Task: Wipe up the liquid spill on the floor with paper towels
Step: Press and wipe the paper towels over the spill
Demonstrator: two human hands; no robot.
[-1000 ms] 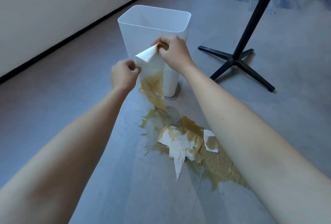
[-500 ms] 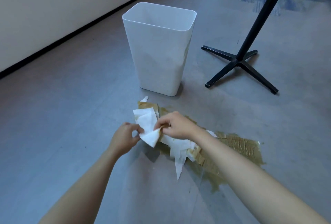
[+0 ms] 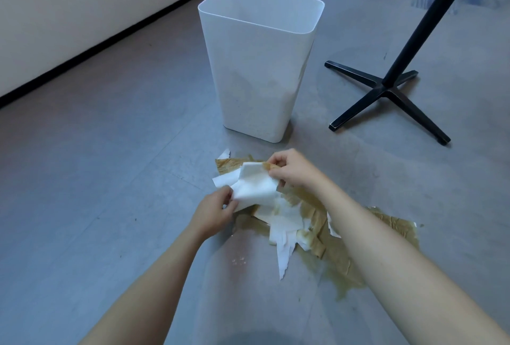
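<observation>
White paper towel lifted over brown-soaked towels on spill

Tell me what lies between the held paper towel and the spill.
Soaked towels lie on the spill directly under the held paper towel, pinched by the left hand and right hand. Bare liquid shows at the near right edge.

Stretched forward and down on bare arms: left forearm coming in from the near left, right forearm slanting in from the near right. Pinching the near-left edge of a paper towel with the left hand, thumb against curled fingers. Pinching the far corner of the same sheet with the right hand, set farther off and to the right, knuckles up, fingers curled. Held close together, not touching.
</observation>
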